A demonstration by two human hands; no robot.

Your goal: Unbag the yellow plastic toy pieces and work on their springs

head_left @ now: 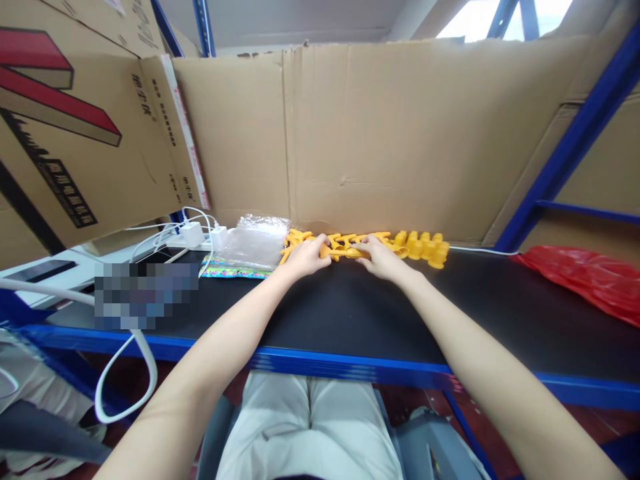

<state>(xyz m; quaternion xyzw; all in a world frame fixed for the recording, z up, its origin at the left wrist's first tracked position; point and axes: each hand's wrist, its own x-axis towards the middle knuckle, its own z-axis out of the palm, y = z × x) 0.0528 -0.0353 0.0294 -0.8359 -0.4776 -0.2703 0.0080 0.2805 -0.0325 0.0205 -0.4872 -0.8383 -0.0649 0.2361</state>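
Note:
A row of yellow plastic pieces lies along the back of the black tabletop, against the cardboard. My left hand (306, 257) is closed over the left part of the row, its thumb against a yellow plastic piece (346, 253). From the other side, my right hand (384, 260) grips the same piece, fingers curled and partly hidden. Behind both hands lie forked, branch-like yellow pieces (295, 237). Right of my right hand stand several yellow cup-like pieces (423, 247) packed close together. The exact shape of the held piece is hard to make out.
Clear plastic bags (253, 243) lie left of my left hand, on a colourful packet (235, 272). White chargers (193, 235) and cables crowd the left, near a phone (41, 270). A red plastic bag (585, 277) lies at right. Blue shelf posts (565, 127) and cardboard (400, 133) enclose the table.

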